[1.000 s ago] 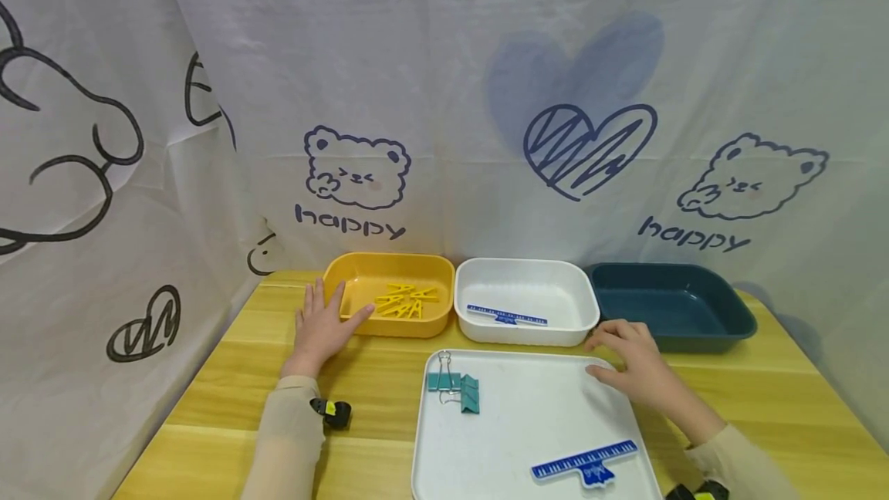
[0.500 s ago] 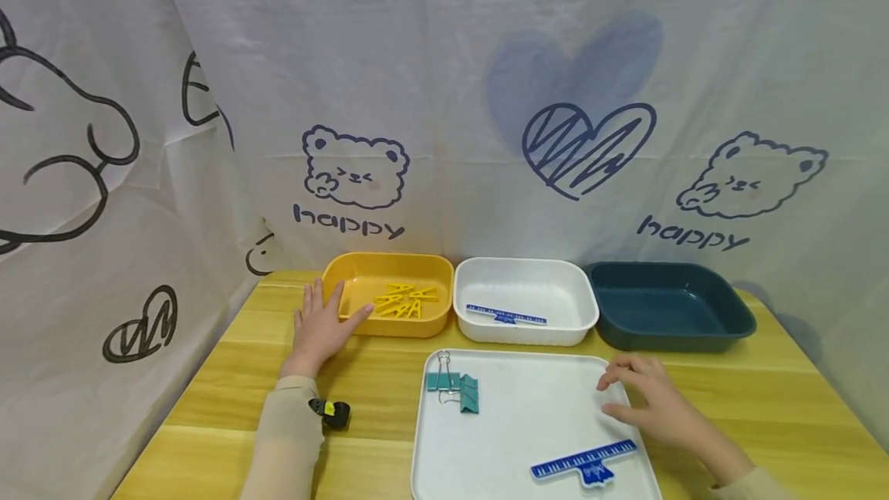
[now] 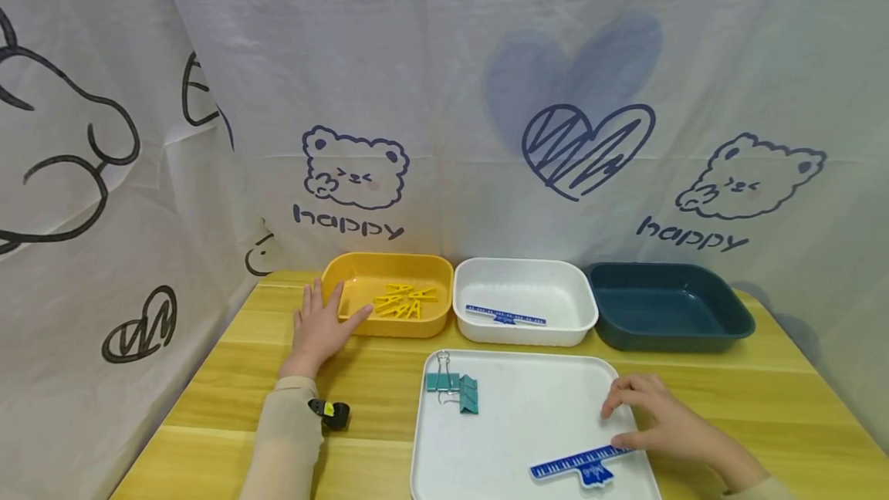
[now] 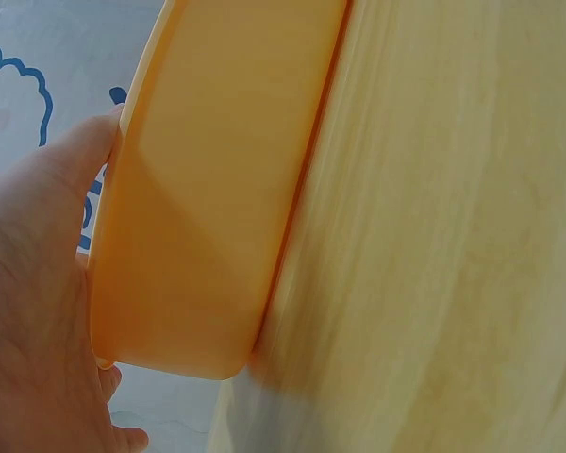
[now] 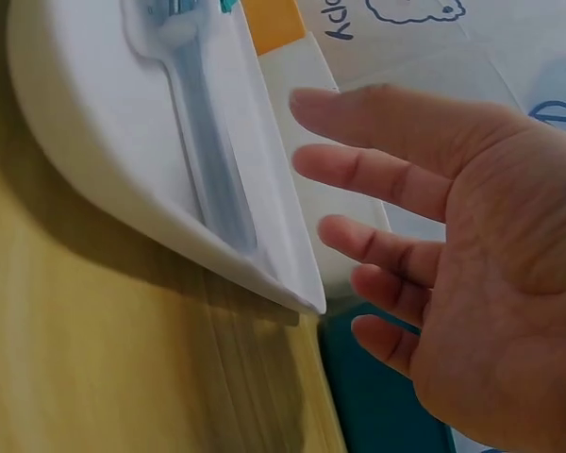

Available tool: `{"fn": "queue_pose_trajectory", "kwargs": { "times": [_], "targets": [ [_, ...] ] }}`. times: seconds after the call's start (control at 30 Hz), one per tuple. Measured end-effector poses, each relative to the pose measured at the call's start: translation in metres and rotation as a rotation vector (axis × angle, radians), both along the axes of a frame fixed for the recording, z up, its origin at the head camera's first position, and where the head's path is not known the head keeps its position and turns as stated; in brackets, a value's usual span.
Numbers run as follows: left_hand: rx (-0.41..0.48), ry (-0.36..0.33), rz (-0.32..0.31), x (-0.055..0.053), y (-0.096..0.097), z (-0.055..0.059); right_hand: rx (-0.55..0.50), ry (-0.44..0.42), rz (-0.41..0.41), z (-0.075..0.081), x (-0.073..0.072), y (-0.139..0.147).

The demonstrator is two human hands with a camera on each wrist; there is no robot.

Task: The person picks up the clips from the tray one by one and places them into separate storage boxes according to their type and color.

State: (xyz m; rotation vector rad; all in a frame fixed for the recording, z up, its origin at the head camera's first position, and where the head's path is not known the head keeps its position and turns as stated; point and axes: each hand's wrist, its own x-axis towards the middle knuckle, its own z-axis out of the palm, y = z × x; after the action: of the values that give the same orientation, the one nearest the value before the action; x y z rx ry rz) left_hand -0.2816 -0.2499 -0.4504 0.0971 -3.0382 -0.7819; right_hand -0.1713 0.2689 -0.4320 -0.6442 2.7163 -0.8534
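My left hand rests on the left front corner of the yellow bin, fingers spread and thumb over its front rim. Several small yellow clothespins lie inside. Over the right edge of the white tray hovers my right hand, thumb and fingers apart, holding nothing. Below it, a long blue clip with a piano-key pattern lies on the tray, its right end partly hidden by the thumb. Two teal binder clips lie together in the tray's far left corner, one with silver wire handles.
Beside the yellow bin stands a white bin holding a similar blue clip. A dark teal bin is at the right of the row. A printed white cloth hangs behind the wooden table.
My right hand has moved from near the white bin's right front corner toward me, down to the blue clip's right end. My left hand has stayed on the yellow bin.
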Motion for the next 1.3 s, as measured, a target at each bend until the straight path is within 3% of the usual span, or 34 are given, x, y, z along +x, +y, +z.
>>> {"fn": "queue_pose_trajectory", "kwargs": {
  "times": [0.33, 0.63, 1.3],
  "targets": [
    [0.009, -0.002, -0.004, 0.0007, -0.0003, 0.0011, 0.027, -0.094, 0.070, -0.0023, -0.0008, 0.0026],
    [0.013, -0.003, -0.003, 0.0011, 0.0014, 0.0033, 0.072, -0.155, 0.044, -0.0070, -0.0007, 0.0018],
    [0.006, -0.006, -0.003, 0.0028, 0.0016, 0.0039, 0.108, -0.135, 0.040, -0.0089, 0.0026, -0.0047]
  ]
}}
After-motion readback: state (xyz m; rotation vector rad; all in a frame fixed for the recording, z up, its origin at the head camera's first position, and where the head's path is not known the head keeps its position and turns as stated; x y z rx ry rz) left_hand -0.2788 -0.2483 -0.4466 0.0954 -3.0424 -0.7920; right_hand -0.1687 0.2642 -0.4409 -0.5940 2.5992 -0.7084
